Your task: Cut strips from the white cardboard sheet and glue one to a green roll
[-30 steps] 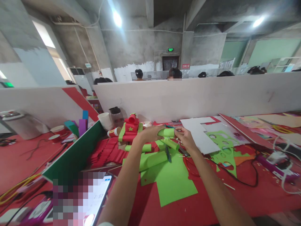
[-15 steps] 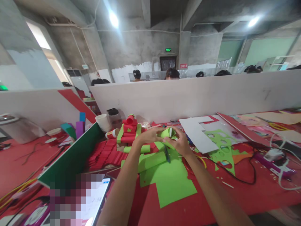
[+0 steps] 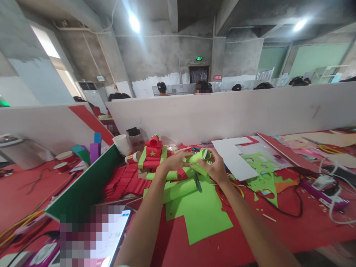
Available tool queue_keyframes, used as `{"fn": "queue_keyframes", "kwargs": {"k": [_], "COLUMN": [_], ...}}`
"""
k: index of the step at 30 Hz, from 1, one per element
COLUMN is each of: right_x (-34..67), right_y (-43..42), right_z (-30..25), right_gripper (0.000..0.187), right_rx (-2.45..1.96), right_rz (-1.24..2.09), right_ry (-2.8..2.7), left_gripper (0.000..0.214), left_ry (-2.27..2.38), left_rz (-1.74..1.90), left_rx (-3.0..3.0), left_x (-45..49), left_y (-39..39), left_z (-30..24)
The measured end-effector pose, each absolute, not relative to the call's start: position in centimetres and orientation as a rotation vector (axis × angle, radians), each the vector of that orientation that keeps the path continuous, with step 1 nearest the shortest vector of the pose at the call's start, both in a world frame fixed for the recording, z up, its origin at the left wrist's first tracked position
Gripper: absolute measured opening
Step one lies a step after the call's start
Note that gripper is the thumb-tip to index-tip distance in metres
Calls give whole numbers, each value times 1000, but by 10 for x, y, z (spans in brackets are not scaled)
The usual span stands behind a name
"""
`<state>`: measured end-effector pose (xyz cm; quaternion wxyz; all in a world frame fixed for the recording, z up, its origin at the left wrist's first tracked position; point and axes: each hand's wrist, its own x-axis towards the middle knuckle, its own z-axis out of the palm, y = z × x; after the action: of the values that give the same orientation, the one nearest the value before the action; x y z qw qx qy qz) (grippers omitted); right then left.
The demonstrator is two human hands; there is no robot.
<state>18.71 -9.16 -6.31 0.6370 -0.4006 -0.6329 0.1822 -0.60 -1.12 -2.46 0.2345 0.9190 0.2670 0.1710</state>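
Note:
A roll of light green paper (image 3: 198, 157) is held between my two hands above the table. My left hand (image 3: 177, 161) closes on its left end. At the right end, my right hand (image 3: 216, 165) grips it with curled fingers, beside the roll's open mouth. Below lie a flat green sheet (image 3: 204, 218) with a notched edge, a wide green paper roll (image 3: 180, 191) and a thinner green roll (image 3: 164, 175). A dark slim tool (image 3: 197, 182) lies between the wide roll and the sheet; its kind is unclear.
A red and green paper model with a star (image 3: 152, 153) stands at the back left, near folded red strips (image 3: 126, 181). A phone (image 3: 114, 233) is at the front left. White board (image 3: 236, 159), cut green scraps (image 3: 260, 170) and a black cable (image 3: 300, 200) lie to the right.
The roll has turned in my hands, so more of its length and its open right end show. My right hand has shifted slightly; the things on the table are unchanged.

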Motion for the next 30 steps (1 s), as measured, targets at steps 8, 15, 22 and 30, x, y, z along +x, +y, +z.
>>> {"fn": "queue_keyframes", "kwargs": {"k": [8,15,22,30], "right_x": [202,209,218,226], "right_y": [-84,-78,-68,-57], "right_z": [-59,-61,-72,-84], "right_gripper": [29,28,29,23], "right_rx": [-921,-1022,-1108,-943], "right_rz": [504,466,644,1007], "right_ry": [-1368,-1360,-1388,-1077], "left_gripper": [50,53,47,70], "left_ry": [872,1014,934,680], "left_rz": [540,572,713,1020], "left_rx": [2536,2624,2605,2127], "left_x": [-24,-29,-33,-36], "left_y": [-3,-2,-4,-6], "left_z": [-24,-22,-17,-18]}}
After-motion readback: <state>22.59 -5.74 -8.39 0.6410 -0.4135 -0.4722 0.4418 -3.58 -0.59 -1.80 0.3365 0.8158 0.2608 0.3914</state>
